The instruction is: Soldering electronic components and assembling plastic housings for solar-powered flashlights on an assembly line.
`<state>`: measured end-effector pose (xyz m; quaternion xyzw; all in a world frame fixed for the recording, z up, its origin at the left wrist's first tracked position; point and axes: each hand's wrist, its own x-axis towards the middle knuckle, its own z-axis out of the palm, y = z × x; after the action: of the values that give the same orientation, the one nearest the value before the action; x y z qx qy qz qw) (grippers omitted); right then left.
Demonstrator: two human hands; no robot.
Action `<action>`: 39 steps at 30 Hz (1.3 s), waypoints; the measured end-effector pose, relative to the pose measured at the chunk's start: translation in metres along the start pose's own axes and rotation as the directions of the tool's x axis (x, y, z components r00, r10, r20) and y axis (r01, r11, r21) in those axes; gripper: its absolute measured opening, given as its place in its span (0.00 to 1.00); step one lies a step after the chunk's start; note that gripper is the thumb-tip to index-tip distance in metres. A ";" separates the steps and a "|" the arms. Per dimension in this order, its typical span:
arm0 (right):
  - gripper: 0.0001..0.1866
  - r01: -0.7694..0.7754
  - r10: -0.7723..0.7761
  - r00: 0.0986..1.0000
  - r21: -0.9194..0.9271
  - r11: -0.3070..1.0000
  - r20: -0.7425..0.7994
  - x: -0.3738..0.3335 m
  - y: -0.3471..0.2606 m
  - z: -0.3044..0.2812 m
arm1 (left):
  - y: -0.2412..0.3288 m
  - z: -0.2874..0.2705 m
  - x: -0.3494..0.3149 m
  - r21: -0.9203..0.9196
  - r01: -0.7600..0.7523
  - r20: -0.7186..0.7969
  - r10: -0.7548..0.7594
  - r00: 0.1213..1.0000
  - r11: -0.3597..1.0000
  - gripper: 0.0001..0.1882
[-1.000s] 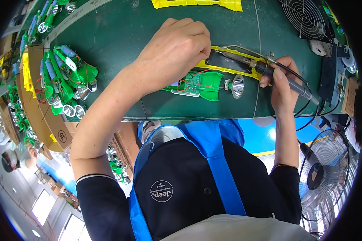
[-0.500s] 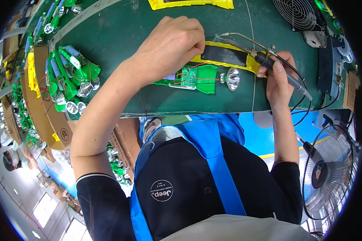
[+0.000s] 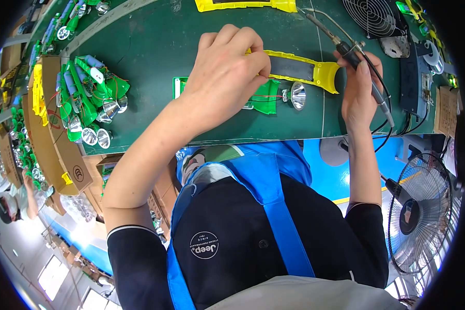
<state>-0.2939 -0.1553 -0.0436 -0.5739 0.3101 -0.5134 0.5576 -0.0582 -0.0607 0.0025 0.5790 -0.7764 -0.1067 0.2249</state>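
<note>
My left hand (image 3: 227, 77) is closed, its fingertips on the left end of a yellow plastic casing half (image 3: 324, 76) lined with a dark strip. Under that hand lies a green casing half (image 3: 266, 105), partly hidden by it. A shiny reflector cup (image 3: 297, 96) sits at the green casing's right end, joined by wires. To the right, my right hand (image 3: 360, 88) grips a soldering iron (image 3: 350, 56) with a thin curved tube clamped alongside. The iron's tip points up and left, apart from the casing.
Several green lamp assemblies (image 3: 90, 95) with reflectors are piled at the left, beside a cardboard box (image 3: 51, 139). Another yellow casing (image 3: 243, 4) lies at the far edge. A round fan guard (image 3: 369, 15) and a dark box-shaped unit (image 3: 417, 85) stand at the right; a fan (image 3: 418, 214) is below.
The soldering iron has swung up and away from the yellow casing, and my right hand has parted from it. My left hand has shifted slightly right, covering the green casing's circuit board.
</note>
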 end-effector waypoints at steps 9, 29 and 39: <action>0.14 -0.059 0.060 0.998 0.076 0.995 -0.016 0.005 0.010 0.010 | 0.007 0.003 -0.006 -0.002 0.088 -0.104 -0.088 0.991 0.996 0.09; 0.13 -0.150 0.119 0.987 0.340 0.928 0.112 -0.012 0.009 0.023 | 0.025 0.028 0.006 0.043 0.134 -0.151 -0.126 0.980 0.990 0.06; 0.13 -0.452 0.437 0.861 -0.003 0.892 0.260 0.023 -0.024 -0.038 | 0.031 0.023 0.020 0.158 0.136 0.102 -0.153 0.983 0.978 0.01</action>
<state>-0.3285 -0.1841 -0.0206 -0.5313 0.3452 -0.3022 0.7122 -0.1003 -0.0724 -0.0001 0.6421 -0.7497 -0.0969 0.1276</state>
